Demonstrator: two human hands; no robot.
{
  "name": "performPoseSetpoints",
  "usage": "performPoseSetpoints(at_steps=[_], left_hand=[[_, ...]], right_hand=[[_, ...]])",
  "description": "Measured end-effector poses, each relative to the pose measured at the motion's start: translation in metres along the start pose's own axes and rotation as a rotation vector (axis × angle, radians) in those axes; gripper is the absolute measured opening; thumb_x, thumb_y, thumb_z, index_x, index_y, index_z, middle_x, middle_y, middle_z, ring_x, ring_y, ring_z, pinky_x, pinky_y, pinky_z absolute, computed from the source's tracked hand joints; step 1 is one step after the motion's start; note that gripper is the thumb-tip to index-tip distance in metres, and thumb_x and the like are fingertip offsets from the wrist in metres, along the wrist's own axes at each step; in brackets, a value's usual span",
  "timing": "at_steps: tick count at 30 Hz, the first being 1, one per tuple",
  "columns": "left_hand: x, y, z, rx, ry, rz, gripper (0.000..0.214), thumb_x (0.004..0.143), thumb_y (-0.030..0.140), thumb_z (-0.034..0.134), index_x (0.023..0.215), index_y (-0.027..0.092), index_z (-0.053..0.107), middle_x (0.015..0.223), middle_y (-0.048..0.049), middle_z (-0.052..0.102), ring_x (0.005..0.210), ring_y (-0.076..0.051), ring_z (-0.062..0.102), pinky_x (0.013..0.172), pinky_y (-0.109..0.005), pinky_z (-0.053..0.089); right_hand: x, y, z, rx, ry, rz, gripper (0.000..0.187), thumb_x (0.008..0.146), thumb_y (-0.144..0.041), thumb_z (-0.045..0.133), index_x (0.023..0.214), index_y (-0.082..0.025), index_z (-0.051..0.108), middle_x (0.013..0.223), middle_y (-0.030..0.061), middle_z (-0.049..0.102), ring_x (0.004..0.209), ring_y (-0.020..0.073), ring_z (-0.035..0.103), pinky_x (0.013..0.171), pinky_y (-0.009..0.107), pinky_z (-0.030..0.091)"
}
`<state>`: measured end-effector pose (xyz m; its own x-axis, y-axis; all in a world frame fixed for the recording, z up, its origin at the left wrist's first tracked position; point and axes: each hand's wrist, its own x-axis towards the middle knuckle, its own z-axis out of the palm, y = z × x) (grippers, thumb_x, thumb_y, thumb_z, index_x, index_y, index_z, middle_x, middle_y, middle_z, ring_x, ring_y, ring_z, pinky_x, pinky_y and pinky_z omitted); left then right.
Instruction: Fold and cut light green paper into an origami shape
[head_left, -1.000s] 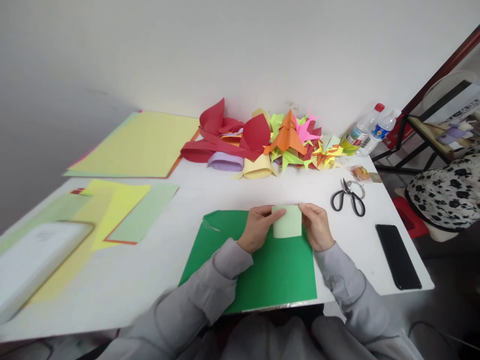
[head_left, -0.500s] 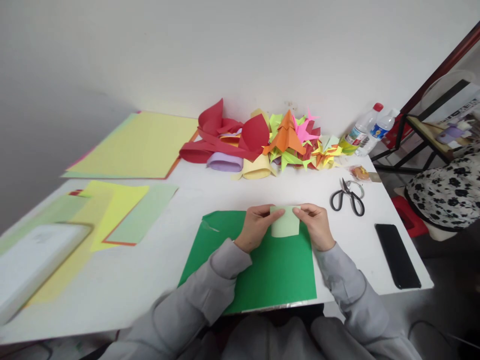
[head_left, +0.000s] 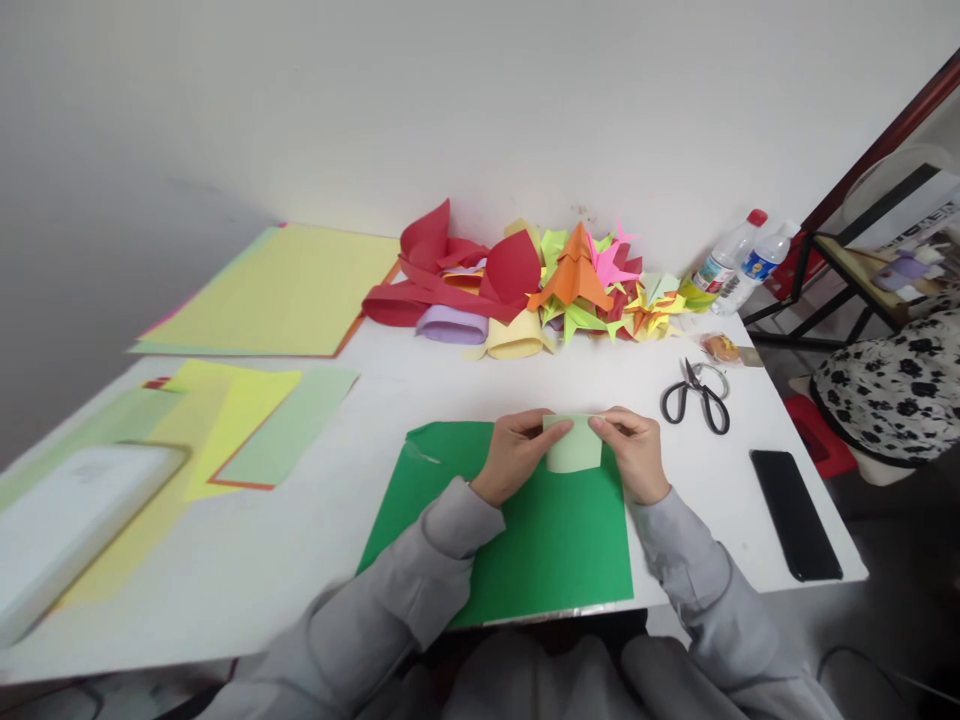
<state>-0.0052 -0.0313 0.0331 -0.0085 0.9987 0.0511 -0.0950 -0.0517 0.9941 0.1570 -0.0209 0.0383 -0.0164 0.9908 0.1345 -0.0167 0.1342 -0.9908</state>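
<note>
Both hands (head_left: pixel 517 458) (head_left: pixel 637 455) pinch pale green paper (head_left: pixel 574 450), lower edge toward the wearer, long axis unclear.

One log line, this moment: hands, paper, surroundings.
left hand: holds pale green paper | right hand: holds same paper | below: green sheet | right side: scissors, black phone

Held paper (head_left: pixel 574 451): pale green | Sheet beneath (head_left: pixel 555 550): solid green | Sleeves (head_left: pixel 431 575): plain grey | Folded-paper figure (head_left: pixel 576 276): orange | Paper tube (head_left: pixel 451 327): lilac | Curled paper strips (head_left: pixel 512 268): red | Scissors (head_left: pixel 696 385): black handles | Smartphone (head_left: pixel 796 515): black | Bottle caps (head_left: pixel 757 217): red, white | Fabric beside table (head_left: pixel 892 390): white — black floral print
</note>
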Motion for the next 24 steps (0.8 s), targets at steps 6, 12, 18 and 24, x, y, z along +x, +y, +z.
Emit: performPoseSetpoints(at_steps=[6,12,18,24], left_hand=[[-0.001,-0.001,0.001,0.003,0.004,0.026,0.031,0.069,0.04,0.072,0.058,0.013,0.062,0.052,0.0033,0.047,0.051,-0.008,0.039,0.047,-0.022,0.031],[-0.002,-0.005,0.002,0.031,-0.035,0.044,0.035,0.07,0.043,0.07,0.054,0.014,0.059,0.049,0.0034,0.045,0.049,-0.009,0.037,0.045,-0.022,0.031],[-0.001,-0.009,0.003,0.102,-0.07,0.082,0.037,0.074,0.046,0.066,0.056,0.015,0.058,0.05,0.0029,0.047,0.05,-0.01,0.04,0.047,-0.023,0.034],[0.0,-0.009,0.005,0.195,-0.023,0.081,0.048,0.077,0.045,0.061,0.047,0.018,0.035,0.044,0.007,0.03,0.045,-0.007,0.028,0.045,-0.022,0.026]], right_hand=[[0.0,-0.002,0.0,-0.017,0.015,-0.056,0.011,0.069,-0.03,0.075,0.064,-0.021,0.072,0.062,-0.0001,0.062,0.056,0.012,0.048,0.051,0.027,0.037],[0.0,-0.001,-0.001,-0.014,0.061,-0.076,0.008,0.07,-0.026,0.074,0.064,-0.02,0.072,0.06,-0.0015,0.06,0.054,0.0112,0.047,0.05,0.026,0.035],[0.001,0.004,-0.002,-0.026,0.136,-0.082,0.011,0.07,-0.028,0.074,0.065,-0.019,0.072,0.06,-0.0012,0.061,0.056,0.0122,0.049,0.052,0.027,0.037],[0.002,0.012,-0.001,0.0,0.165,-0.038,0.012,0.069,-0.03,0.075,0.065,-0.019,0.072,0.062,-0.0006,0.065,0.059,0.0133,0.052,0.057,0.027,0.041]])
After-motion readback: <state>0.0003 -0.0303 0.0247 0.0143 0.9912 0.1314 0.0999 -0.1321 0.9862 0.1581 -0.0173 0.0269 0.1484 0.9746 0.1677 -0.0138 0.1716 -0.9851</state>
